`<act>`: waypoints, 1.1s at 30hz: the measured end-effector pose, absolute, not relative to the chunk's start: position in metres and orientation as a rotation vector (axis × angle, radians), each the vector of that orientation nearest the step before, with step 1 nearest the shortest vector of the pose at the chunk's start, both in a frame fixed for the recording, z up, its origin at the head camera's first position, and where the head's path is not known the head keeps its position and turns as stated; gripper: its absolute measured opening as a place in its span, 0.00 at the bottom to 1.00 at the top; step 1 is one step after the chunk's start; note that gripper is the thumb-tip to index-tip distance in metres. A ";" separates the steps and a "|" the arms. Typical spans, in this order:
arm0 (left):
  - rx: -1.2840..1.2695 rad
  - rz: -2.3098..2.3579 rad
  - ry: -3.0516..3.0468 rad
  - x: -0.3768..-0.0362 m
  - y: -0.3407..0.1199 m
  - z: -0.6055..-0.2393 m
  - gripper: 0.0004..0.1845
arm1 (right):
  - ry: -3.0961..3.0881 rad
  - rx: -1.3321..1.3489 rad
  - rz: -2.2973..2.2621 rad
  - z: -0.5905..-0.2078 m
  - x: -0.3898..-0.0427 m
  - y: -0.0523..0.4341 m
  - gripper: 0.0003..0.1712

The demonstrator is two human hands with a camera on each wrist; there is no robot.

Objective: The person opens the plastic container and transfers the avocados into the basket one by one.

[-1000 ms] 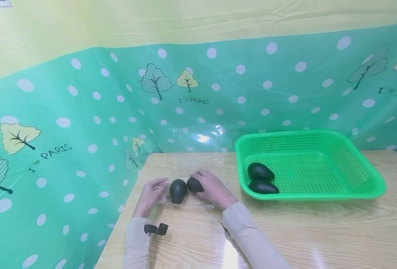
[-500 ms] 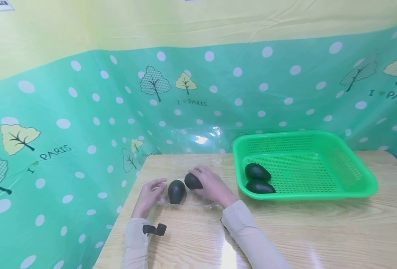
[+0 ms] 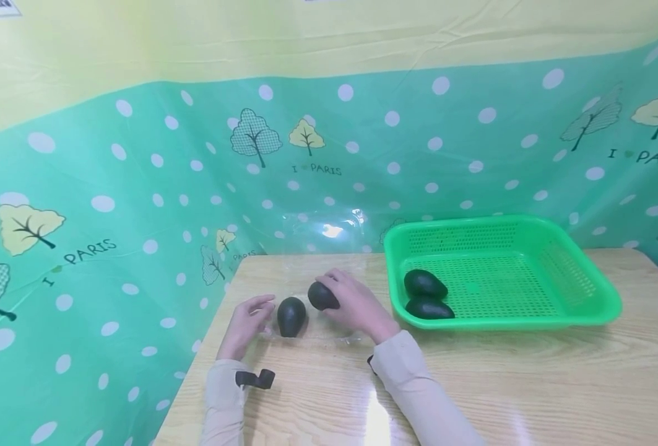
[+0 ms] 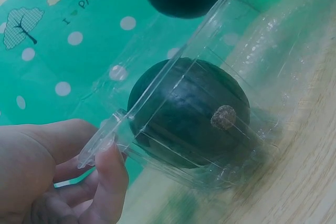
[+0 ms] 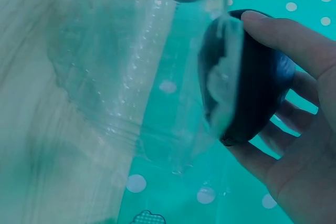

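Head view has my right hand (image 3: 356,306) curled round one avocado (image 3: 323,296), at the right half of a clear plastic box (image 3: 329,328) whose lid (image 3: 329,232) stands raised behind; whether fruit and rim touch, I cannot tell. Left wrist view shows my left hand (image 3: 245,325) pinching the box's edge, thumb against fingers. Smooth skin might slip my grip and knock the boxed avocado (image 3: 291,317); the thin plastic might buckle or tip if I bump its wall or tug that edge. Avocados, four: one gripped, one boxed, two (image 3: 426,284) in the green basket (image 3: 462,236); one box, one basket, two hands
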State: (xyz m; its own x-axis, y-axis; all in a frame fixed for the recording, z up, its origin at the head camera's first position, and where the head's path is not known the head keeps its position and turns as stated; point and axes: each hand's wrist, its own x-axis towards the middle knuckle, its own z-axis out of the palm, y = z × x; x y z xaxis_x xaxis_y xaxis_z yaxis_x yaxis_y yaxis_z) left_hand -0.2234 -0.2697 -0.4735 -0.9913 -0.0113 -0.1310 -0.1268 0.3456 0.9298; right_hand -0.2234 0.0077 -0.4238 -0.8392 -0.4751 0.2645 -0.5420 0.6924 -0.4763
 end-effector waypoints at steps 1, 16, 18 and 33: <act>-0.127 1.738 2.492 -0.224 -0.270 -0.474 0.22 | -2.773 0.838 0.841 -0.423 -0.223 0.009 0.39; -0.122 1.720 2.500 -0.225 -0.269 -0.471 0.22 | -2.682 0.791 0.859 -0.414 -0.218 0.039 0.37; -0.122 1.715 2.504 -0.225 -0.269 -0.472 0.22 | -2.689 0.777 0.869 -0.412 -0.218 0.043 0.38; -0.122 1.708 2.516 -0.226 -0.271 -0.475 0.22 | -2.623 0.727 0.847 -0.406 -0.208 0.069 0.39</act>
